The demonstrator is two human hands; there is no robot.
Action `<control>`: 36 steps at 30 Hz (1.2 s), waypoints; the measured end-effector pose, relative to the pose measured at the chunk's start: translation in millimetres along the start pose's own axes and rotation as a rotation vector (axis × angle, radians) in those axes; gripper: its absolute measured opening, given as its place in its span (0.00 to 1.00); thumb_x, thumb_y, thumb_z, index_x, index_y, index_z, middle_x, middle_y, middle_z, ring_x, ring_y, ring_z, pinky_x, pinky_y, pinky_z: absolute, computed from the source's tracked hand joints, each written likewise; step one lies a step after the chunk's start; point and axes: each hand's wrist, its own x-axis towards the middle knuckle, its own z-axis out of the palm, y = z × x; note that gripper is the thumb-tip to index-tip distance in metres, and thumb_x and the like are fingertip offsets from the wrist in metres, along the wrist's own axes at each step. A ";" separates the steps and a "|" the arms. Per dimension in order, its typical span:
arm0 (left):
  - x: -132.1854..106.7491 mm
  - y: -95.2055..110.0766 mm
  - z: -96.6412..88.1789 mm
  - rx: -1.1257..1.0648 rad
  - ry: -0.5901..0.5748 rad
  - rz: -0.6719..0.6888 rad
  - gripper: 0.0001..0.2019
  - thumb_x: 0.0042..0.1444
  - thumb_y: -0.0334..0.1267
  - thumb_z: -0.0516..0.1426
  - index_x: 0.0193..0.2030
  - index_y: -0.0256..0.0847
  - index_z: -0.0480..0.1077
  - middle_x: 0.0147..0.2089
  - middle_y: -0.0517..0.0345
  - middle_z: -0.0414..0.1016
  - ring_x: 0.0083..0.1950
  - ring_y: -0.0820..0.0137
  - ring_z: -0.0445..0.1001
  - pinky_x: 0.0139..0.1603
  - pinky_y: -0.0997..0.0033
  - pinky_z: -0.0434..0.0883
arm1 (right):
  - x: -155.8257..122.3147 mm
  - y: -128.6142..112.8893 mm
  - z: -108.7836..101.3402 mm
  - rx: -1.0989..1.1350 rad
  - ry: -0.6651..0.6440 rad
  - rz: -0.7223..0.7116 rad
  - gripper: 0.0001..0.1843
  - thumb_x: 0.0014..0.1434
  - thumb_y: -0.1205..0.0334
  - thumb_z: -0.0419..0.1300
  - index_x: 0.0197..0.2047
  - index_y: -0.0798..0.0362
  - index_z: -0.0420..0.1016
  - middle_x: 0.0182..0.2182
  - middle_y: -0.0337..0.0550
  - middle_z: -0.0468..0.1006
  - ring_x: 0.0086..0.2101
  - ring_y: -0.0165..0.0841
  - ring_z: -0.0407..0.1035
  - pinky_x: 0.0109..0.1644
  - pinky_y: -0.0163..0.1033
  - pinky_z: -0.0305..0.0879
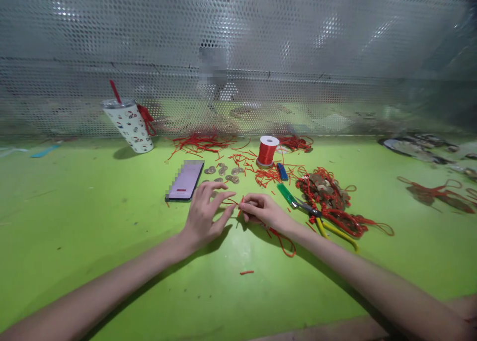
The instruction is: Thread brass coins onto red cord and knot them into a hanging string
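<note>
One green table (112,281) is seen, with a red spool (267,154) set towards its far side, and a perforated metal panel (238,23) is stood behind the spool.

Two bare hands are held on the near side of the spool. The left hand (201,212), nearer than the spool and to its left, is held open, with thumb and forefinger parted. By the right hand (265,209), almost straight in front of the spool, a thin red cord (242,199) is pinched between thumb and fingers. The cord is placed at the right fingertips, nearer than the spool and slightly to its left, and is run across to the gap between the left thumb and forefinger; whether it is touched by the left hand cannot be told.

A patterned cup (130,127) is stood well to the left of the spool. Coins and red knots are gathered in a heap (323,187) to the spool's right and nearer. A phone (188,179), its screen lit, is laid to the spool's left and nearer. Scissors (308,209) are laid to the spool's right, nearer than it. A green lighter (286,195) is placed in front of the spool, slightly right, and a blue lighter (282,172) just beside it. Loose coins (231,178) are scattered to the spool's left, and red snippets (264,177) are strewn around its base.
</note>
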 end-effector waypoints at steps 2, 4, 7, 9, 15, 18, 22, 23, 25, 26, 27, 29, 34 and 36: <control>0.3 -1.2 1.6 -0.059 -0.065 -0.098 0.05 0.66 0.36 0.55 0.44 0.42 0.73 0.50 0.46 0.71 0.56 0.54 0.68 0.54 0.48 0.69 | -0.7 -0.4 1.5 -0.017 0.012 0.002 0.26 0.55 0.38 0.67 0.35 0.54 0.72 0.23 0.34 0.73 0.20 0.23 0.58 0.23 0.32 0.49; 0.3 -1.9 3.1 -0.123 -0.141 -0.169 0.08 0.67 0.37 0.54 0.38 0.42 0.73 0.49 0.47 0.72 0.56 0.54 0.68 0.56 0.47 0.69 | -1.0 -0.1 2.4 -0.045 0.016 -0.017 0.26 0.55 0.37 0.67 0.35 0.54 0.72 0.23 0.35 0.73 0.21 0.24 0.59 0.23 0.33 0.49; 0.6 -0.8 3.8 -0.217 -0.226 -0.250 0.09 0.66 0.38 0.55 0.35 0.41 0.72 0.48 0.49 0.72 0.56 0.56 0.68 0.58 0.49 0.68 | -1.1 0.4 2.7 -0.067 0.006 -0.044 0.25 0.57 0.38 0.66 0.36 0.54 0.72 0.24 0.35 0.73 0.21 0.25 0.60 0.24 0.33 0.50; 1.3 0.4 3.5 -0.253 -0.230 -0.275 0.08 0.66 0.38 0.56 0.35 0.41 0.72 0.48 0.50 0.72 0.55 0.57 0.69 0.58 0.51 0.69 | -1.0 0.2 2.6 -0.059 0.003 -0.038 0.25 0.57 0.39 0.67 0.36 0.54 0.72 0.24 0.35 0.73 0.22 0.25 0.60 0.24 0.33 0.50; 0.7 -2.4 2.7 -0.108 -0.077 -0.074 0.05 0.64 0.35 0.58 0.37 0.42 0.74 0.47 0.49 0.73 0.53 0.57 0.70 0.54 0.54 0.70 | -0.1 0.6 1.2 -0.011 0.007 -0.036 0.25 0.57 0.39 0.66 0.35 0.55 0.72 0.23 0.35 0.73 0.21 0.24 0.59 0.25 0.33 0.51; -3.1 -6.2 2.7 0.036 0.026 0.125 0.07 0.61 0.32 0.61 0.44 0.47 0.77 0.50 0.49 0.76 0.54 0.56 0.71 0.53 0.53 0.69 | 0.4 0.8 0.1 0.009 0.011 -0.039 0.25 0.57 0.39 0.67 0.33 0.55 0.71 0.23 0.35 0.72 0.21 0.23 0.57 0.25 0.33 0.50; -6.6 -8.1 2.6 0.041 0.027 0.210 0.14 0.59 0.30 0.62 0.46 0.57 0.78 0.49 0.56 0.79 0.52 0.58 0.73 0.54 0.53 0.68 | 0.4 -0.4 -0.3 0.004 0.001 -0.017 0.25 0.56 0.38 0.67 0.32 0.55 0.71 0.22 0.34 0.71 0.20 0.23 0.54 0.23 0.34 0.47; -6.9 -7.9 2.6 0.034 0.019 0.215 0.14 0.60 0.30 0.61 0.46 0.57 0.78 0.48 0.56 0.79 0.51 0.59 0.74 0.54 0.53 0.68 | 0.2 -0.8 -0.2 -0.006 0.002 -0.015 0.25 0.56 0.39 0.67 0.32 0.55 0.71 0.22 0.34 0.71 0.20 0.23 0.54 0.23 0.34 0.47; -7.0 -7.1 2.6 0.045 0.031 0.256 0.13 0.60 0.30 0.61 0.44 0.56 0.78 0.47 0.57 0.80 0.50 0.59 0.75 0.54 0.53 0.68 | -0.2 -1.2 0.1 -0.007 0.008 -0.021 0.24 0.57 0.40 0.67 0.31 0.55 0.71 0.22 0.35 0.71 0.20 0.23 0.55 0.24 0.33 0.49; -7.0 -6.6 2.6 0.053 0.036 0.281 0.13 0.59 0.29 0.60 0.43 0.55 0.78 0.46 0.57 0.80 0.50 0.60 0.75 0.53 0.53 0.68 | -0.3 -1.3 0.3 0.001 0.008 -0.023 0.24 0.56 0.40 0.67 0.31 0.55 0.71 0.22 0.35 0.71 0.21 0.24 0.57 0.24 0.33 0.50; -7.1 -6.2 2.6 0.051 0.029 0.294 0.13 0.59 0.29 0.60 0.43 0.55 0.78 0.46 0.57 0.80 0.49 0.60 0.75 0.52 0.53 0.68 | -0.4 -1.4 0.4 0.014 0.006 -0.023 0.24 0.56 0.40 0.68 0.31 0.55 0.72 0.22 0.35 0.71 0.21 0.24 0.59 0.25 0.33 0.52; -7.4 -5.7 2.6 0.012 -0.030 0.274 0.13 0.59 0.28 0.60 0.42 0.55 0.78 0.46 0.58 0.81 0.49 0.60 0.76 0.52 0.53 0.68 | -0.5 -1.6 0.7 0.042 0.005 -0.023 0.24 0.54 0.41 0.69 0.31 0.54 0.71 0.22 0.35 0.71 0.23 0.26 0.61 0.27 0.33 0.55; -7.9 -5.6 2.5 -0.020 -0.072 0.248 0.13 0.59 0.28 0.59 0.42 0.54 0.77 0.46 0.57 0.81 0.50 0.60 0.76 0.53 0.52 0.68 | -0.7 -2.0 1.0 0.066 0.033 -0.040 0.21 0.56 0.45 0.68 0.29 0.54 0.70 0.21 0.36 0.72 0.21 0.25 0.59 0.26 0.34 0.53; -7.9 -5.3 2.5 0.005 -0.035 0.295 0.13 0.59 0.27 0.59 0.42 0.53 0.77 0.46 0.56 0.82 0.50 0.59 0.76 0.52 0.53 0.69 | -0.7 -2.0 2.2 0.069 0.058 -0.041 0.19 0.57 0.46 0.67 0.28 0.54 0.71 0.20 0.36 0.73 0.20 0.25 0.58 0.24 0.34 0.52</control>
